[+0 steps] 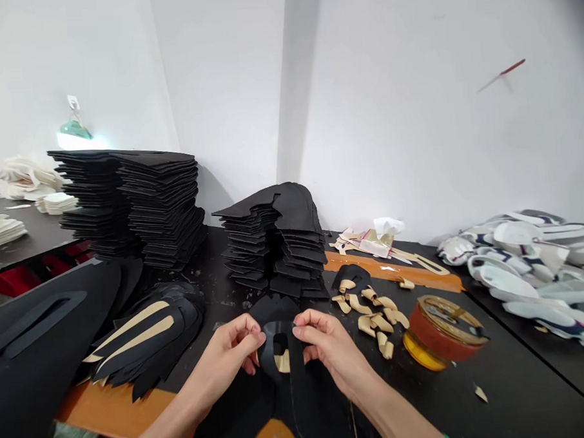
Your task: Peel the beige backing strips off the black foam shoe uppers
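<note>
My left hand [234, 347] and my right hand [326, 343] pinch the two sides of a black cut piece with an oblong slot [280, 356]. Tan backing paper shows under the slot. The piece lies on a larger black sheet [304, 406] at the near edge of the black table [512, 390]. Both hands have their fingers closed on it.
Tall stacks of black cut pieces stand at back left [136, 206] and centre [278, 245]. A fan of black pieces with tan strips [147, 338] lies left. Curled tan paper scraps [373, 312] and an orange-yellow tin [442, 332] sit right. White shoe parts [536, 260] pile far right.
</note>
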Available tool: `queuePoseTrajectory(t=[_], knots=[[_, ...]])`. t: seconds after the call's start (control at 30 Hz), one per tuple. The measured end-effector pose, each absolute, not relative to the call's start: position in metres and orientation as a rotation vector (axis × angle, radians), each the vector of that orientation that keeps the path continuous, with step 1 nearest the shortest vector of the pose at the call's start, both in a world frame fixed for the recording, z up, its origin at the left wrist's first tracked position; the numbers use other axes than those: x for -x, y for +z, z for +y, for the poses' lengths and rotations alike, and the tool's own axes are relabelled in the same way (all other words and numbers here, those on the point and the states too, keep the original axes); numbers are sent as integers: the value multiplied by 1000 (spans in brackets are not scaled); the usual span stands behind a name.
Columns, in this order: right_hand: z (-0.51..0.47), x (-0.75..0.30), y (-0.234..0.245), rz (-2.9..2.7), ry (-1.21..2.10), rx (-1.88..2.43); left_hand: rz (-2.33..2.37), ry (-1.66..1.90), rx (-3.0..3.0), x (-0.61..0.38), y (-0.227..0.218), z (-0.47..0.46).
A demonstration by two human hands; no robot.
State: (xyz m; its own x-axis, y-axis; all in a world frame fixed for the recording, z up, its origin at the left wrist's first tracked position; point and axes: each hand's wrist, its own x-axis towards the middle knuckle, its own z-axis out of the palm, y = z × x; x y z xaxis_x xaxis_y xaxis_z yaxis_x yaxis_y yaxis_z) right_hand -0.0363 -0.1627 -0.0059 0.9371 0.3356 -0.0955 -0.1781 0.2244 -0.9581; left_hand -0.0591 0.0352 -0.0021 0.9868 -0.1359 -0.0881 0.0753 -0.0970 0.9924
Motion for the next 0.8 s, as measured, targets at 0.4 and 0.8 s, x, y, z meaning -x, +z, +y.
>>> queuePoseTrajectory(t=[0.4,0.8], knots=[[-160,33,-18,-141,372,1473,63,-303,-1693,67,0,32],[-158,10,-41,-239,14,2071,-126,86,-2366,35,-17,37]])
